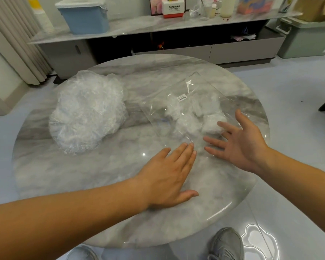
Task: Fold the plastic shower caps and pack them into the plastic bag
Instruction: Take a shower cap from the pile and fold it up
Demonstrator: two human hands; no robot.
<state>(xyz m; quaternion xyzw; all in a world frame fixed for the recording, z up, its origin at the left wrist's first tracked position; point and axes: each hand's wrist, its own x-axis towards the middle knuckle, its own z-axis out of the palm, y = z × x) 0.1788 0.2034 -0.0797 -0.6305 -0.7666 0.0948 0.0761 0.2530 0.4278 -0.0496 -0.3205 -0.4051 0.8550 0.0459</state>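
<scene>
Packing looks partly done: a few folded caps point(193, 117) already lie inside the clear plastic bag point(163, 109) on the right of the desk point(101, 203); a large loose heap point(86, 113) of caps waits at the left, apart from the bag; the left hand point(169, 171) lies flat by the bag's near corner; the right hand point(238, 139) is spread wide at its near edge, holding nothing.

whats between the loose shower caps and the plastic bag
Only bare marble tabletop lies between the shower cap pile and the plastic bag, in the head view.
</scene>
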